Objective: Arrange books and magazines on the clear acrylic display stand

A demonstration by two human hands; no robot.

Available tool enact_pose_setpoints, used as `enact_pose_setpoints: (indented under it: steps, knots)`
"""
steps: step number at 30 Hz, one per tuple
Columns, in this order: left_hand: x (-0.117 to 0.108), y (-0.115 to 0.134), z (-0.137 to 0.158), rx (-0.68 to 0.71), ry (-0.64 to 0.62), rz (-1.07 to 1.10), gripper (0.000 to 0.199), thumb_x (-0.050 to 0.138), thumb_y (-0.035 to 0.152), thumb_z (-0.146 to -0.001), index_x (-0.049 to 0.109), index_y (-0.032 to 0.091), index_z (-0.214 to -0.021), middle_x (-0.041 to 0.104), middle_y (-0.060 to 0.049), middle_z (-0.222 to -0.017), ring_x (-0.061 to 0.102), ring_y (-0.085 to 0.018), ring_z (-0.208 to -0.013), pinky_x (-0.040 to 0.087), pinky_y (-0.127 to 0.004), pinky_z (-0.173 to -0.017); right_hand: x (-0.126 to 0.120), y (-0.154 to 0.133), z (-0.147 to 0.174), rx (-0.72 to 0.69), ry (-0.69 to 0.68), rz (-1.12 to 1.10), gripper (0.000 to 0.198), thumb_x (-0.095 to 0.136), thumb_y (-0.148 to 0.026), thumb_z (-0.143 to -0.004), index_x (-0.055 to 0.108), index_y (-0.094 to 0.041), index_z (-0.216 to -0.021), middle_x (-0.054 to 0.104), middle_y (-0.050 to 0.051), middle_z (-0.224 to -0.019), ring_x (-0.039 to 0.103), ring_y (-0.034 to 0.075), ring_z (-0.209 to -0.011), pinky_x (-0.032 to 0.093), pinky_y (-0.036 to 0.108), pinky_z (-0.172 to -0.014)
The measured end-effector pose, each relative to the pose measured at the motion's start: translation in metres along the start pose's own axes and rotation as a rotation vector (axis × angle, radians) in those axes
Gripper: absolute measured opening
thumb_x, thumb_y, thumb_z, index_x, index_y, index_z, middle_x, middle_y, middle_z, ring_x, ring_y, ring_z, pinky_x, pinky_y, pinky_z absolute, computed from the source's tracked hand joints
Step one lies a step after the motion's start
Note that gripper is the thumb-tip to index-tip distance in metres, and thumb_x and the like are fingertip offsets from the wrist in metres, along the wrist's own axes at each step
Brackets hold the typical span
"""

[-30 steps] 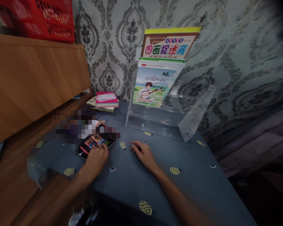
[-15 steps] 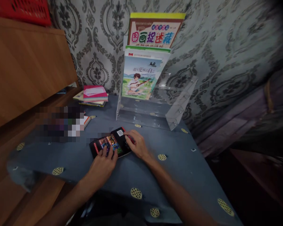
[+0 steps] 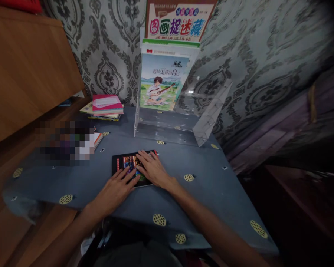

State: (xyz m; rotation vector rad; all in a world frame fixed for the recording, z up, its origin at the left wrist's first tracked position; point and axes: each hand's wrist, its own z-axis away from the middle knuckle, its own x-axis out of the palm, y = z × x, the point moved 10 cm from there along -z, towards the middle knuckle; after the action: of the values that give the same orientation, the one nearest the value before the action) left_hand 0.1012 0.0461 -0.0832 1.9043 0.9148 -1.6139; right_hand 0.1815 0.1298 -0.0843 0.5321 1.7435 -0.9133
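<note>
A black book (image 3: 117, 160) with colourful pictures on its cover lies flat on the tablecloth (image 3: 206, 207). My left hand (image 3: 119, 187) rests on its lower left part, fingers spread over the cover. Across the upper right part lies my right hand (image 3: 153, 168), flat with its fingers stretched out, hiding much of that side. Neither hand grips the book.
Behind the book stands a clear acrylic rack (image 3: 167, 129) bearing a guitar-player book (image 3: 163, 83) and a taller picture book (image 3: 180, 22). A stack of books (image 3: 107, 105) lies at the back left, near a wooden cabinet (image 3: 30, 70). Blurred items with a white book (image 3: 96, 142) lie at left.
My right hand has slid from the book's right edge leftward onto its cover, over the barcode area. The book now lies flat and straighter. The view has shifted slightly.
</note>
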Motion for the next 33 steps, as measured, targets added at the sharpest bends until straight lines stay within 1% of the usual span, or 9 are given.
enact_pose_setpoints:
  steps: [3,6,8,12,17,22,27,33]
  knots:
    - [0.0,-0.001,0.001,-0.006,-0.007,0.024,0.042,0.042,0.03,-0.104,0.05,0.026,-0.145,0.059,-0.007,-0.145,0.049,-0.026,-0.139,0.041,-0.045,-0.114,-0.006,0.012,0.006,0.141,0.024,0.07,0.054,0.044,-0.04,-0.104,0.046,-0.012,-0.149,0.041,0.017,-0.158,0.033,0.029,-0.15,0.024,0.056,-0.123]
    - [0.002,-0.01,-0.003,-0.023,-0.027,0.083,0.044,0.04,0.042,-0.104,0.051,0.027,-0.143,0.057,-0.006,-0.148,0.048,-0.025,-0.14,0.04,-0.046,-0.114,-0.008,0.017,0.009,0.223,0.017,0.103,0.057,0.045,-0.042,-0.103,0.044,-0.01,-0.15,0.038,0.017,-0.16,0.032,0.03,-0.15,0.025,0.057,-0.121]
    - [0.004,-0.022,-0.008,-0.062,-0.034,0.116,0.046,0.036,0.045,-0.104,0.05,0.027,-0.144,0.055,-0.006,-0.15,0.048,-0.023,-0.14,0.039,-0.046,-0.115,-0.007,0.017,0.01,0.239,0.012,0.115,0.057,0.045,-0.042,-0.103,0.044,-0.01,-0.151,0.038,0.016,-0.16,0.032,0.03,-0.151,0.025,0.056,-0.122]
    - [0.009,-0.053,-0.021,-0.172,-0.026,0.128,0.051,0.032,0.043,-0.105,0.047,0.019,-0.147,0.05,-0.012,-0.153,0.045,-0.023,-0.143,0.038,-0.046,-0.116,-0.004,0.019,0.009,0.244,0.017,0.128,0.057,0.043,-0.043,-0.103,0.044,-0.012,-0.151,0.039,0.015,-0.16,0.031,0.029,-0.151,0.025,0.054,-0.122]
    - [0.013,-0.073,-0.026,-0.236,-0.033,0.145,0.05,0.031,0.041,-0.105,0.046,0.019,-0.148,0.047,-0.011,-0.156,0.041,-0.022,-0.147,0.036,-0.047,-0.118,-0.004,0.019,0.009,0.236,0.028,0.122,0.057,0.038,-0.044,-0.104,0.045,-0.014,-0.15,0.041,0.014,-0.159,0.032,0.028,-0.15,0.024,0.052,-0.122]
    - [0.017,-0.079,-0.022,-0.315,-0.05,0.124,0.053,0.03,0.043,-0.105,0.043,0.019,-0.151,0.041,-0.011,-0.159,0.034,-0.024,-0.15,0.035,-0.051,-0.118,-0.006,0.019,0.01,0.256,0.016,0.12,0.058,0.037,-0.046,-0.103,0.044,-0.014,-0.151,0.04,0.014,-0.159,0.031,0.028,-0.151,0.025,0.052,-0.122]
    - [0.016,-0.081,-0.019,-0.387,-0.058,0.051,0.057,0.03,0.045,-0.105,0.042,0.014,-0.151,0.04,-0.014,-0.159,0.034,-0.028,-0.15,0.035,-0.056,-0.117,-0.005,0.027,0.016,0.3,0.04,0.137,0.06,0.035,-0.046,-0.104,0.043,-0.01,-0.152,0.038,0.017,-0.16,0.031,0.029,-0.151,0.025,0.053,-0.121]
    - [0.012,-0.079,-0.018,-0.411,-0.003,0.016,0.055,0.031,0.042,-0.105,0.043,0.014,-0.15,0.042,-0.017,-0.157,0.037,-0.03,-0.148,0.036,-0.057,-0.116,-0.004,0.03,0.025,0.303,0.09,0.122,0.057,0.037,-0.042,-0.104,0.044,-0.011,-0.151,0.038,0.019,-0.159,0.033,0.031,-0.15,0.028,0.057,-0.119]
